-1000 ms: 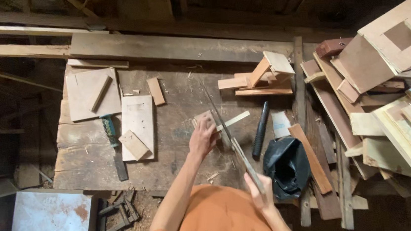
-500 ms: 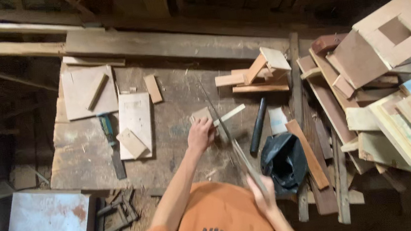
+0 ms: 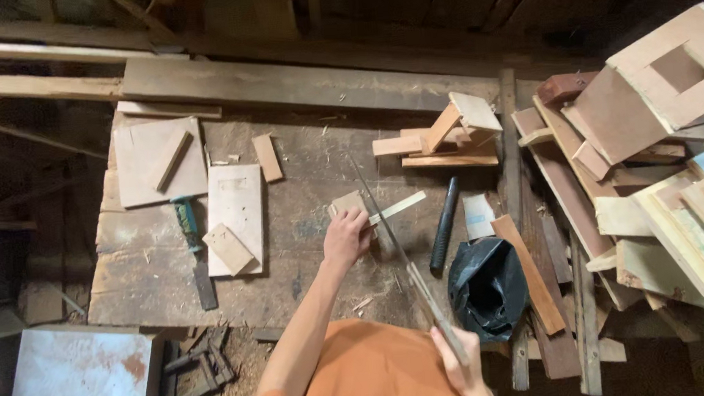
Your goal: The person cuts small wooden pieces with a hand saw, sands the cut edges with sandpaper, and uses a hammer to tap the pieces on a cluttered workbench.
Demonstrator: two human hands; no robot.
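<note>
While sawdust litters the worn workbench [image 3: 306, 253], the right hand [image 3: 458, 365] nearest the body wraps its fingers around the handle of a handsaw [image 3: 400, 257], whose blade runs forward across a thin wood strip [image 3: 395, 208]. Just beyond, the left hand [image 3: 347, 237] presses fingers flat on a small wood block [image 3: 347, 202]. A black bag [image 3: 485, 288] sits right; stacked offcuts [image 3: 664, 171] rise farther off, dark timber walls behind. Since half a second ago, the saw sits slightly further forward.
</note>
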